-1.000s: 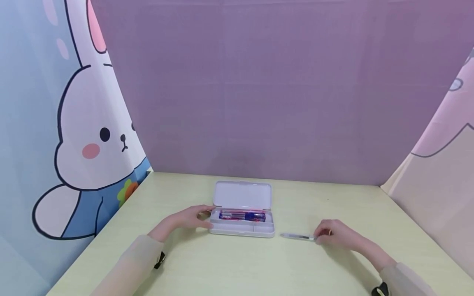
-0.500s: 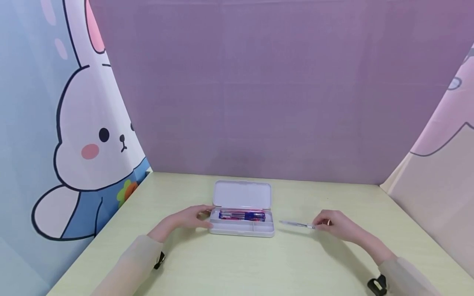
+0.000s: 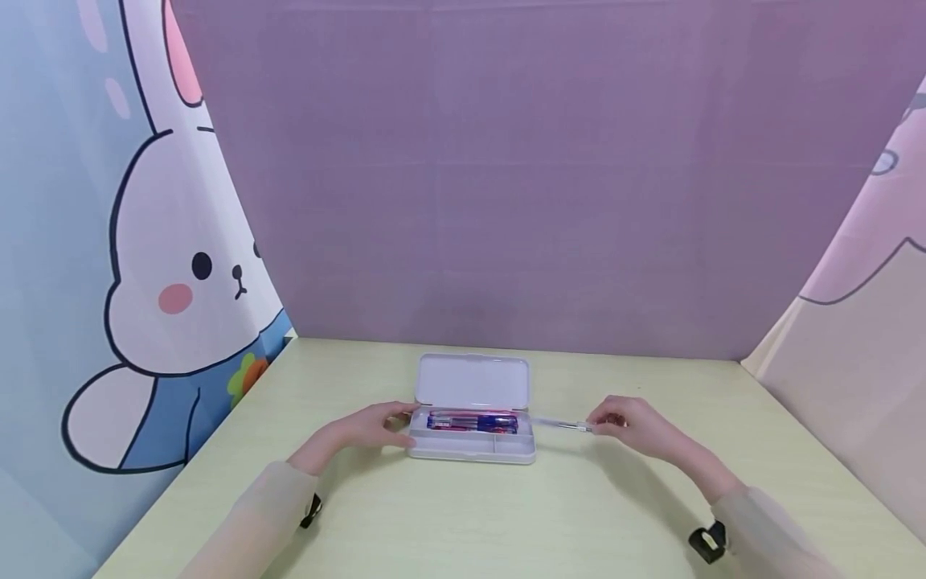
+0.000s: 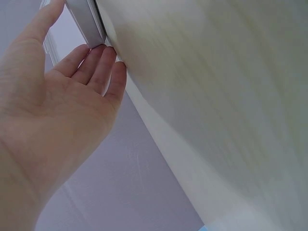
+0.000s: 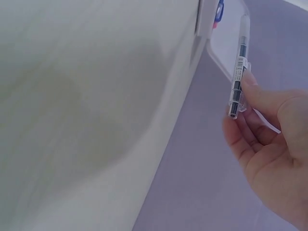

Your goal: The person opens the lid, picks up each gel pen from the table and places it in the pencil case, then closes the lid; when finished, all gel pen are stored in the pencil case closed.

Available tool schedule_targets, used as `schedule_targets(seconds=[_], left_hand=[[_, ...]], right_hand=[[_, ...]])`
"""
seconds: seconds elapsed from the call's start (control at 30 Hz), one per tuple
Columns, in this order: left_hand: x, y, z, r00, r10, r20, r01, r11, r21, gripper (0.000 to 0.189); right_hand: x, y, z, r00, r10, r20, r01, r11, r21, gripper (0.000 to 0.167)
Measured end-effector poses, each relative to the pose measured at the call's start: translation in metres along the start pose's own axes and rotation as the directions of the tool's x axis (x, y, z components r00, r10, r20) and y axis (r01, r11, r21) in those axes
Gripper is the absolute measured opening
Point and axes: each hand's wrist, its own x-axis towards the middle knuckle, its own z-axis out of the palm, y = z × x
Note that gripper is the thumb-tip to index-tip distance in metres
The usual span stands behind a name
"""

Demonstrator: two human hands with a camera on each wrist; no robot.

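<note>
A white pencil case (image 3: 473,457) lies with its lid (image 3: 473,382) raised. Several pens (image 3: 473,421), blue and pink among them, sit in its rear compartment. My left hand (image 3: 370,425) touches the case's left end, fingertips at the end wall (image 4: 89,29) in the left wrist view. Beyond the right end, my right hand (image 3: 633,426) pinches a clear pen (image 3: 560,424) between thumb and fingers. This pen is held above the table, one end toward the case. A dark inner tube and a printed label show through its barrel (image 5: 239,72) in the right wrist view.
The pale wooden table (image 3: 463,523) ends at a plain purple cloth (image 3: 506,177) behind the case. A curtain with a cartoon rabbit (image 3: 195,265) hangs at left, and a pink and cream one (image 3: 861,322) at right.
My right hand has raised the clear pen off the table and carried it leftward and away from me, to the case's right end. The left hand and the case have stayed put.
</note>
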Motion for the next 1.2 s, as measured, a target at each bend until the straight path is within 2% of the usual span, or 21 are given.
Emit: schedule_targets(seconds=[0.23, 0.4, 0.77, 1.2], left_hand=[[0.000, 0.000, 0.000, 1.000, 0.016, -0.001, -0.016, 1.000, -0.003, 0.070], [-0.002, 0.004, -0.001, 1.000, 0.000, 0.000, 0.000, 1.000, 0.004, 0.069], [-0.003, 0.003, -0.001, 0.999, 0.049, 0.007, -0.049, 0.999, 0.002, 0.068], [-0.002, 0.001, -0.001, 0.998, 0.059, 0.007, -0.058, 0.998, -0.009, 0.067]], right_hand=[[0.013, -0.005, 0.007, 0.999, -0.024, -0.026, 0.025, 0.999, 0.033, 0.009], [0.023, -0.010, 0.012, 0.999, -0.021, -0.046, 0.023, 0.998, 0.050, 0.009], [0.047, -0.022, 0.025, 1.000, 0.013, -0.009, -0.012, 0.994, 0.110, 0.010], [0.070, -0.034, 0.043, 1.000, 0.014, -0.001, -0.014, 0.996, 0.093, 0.004]])
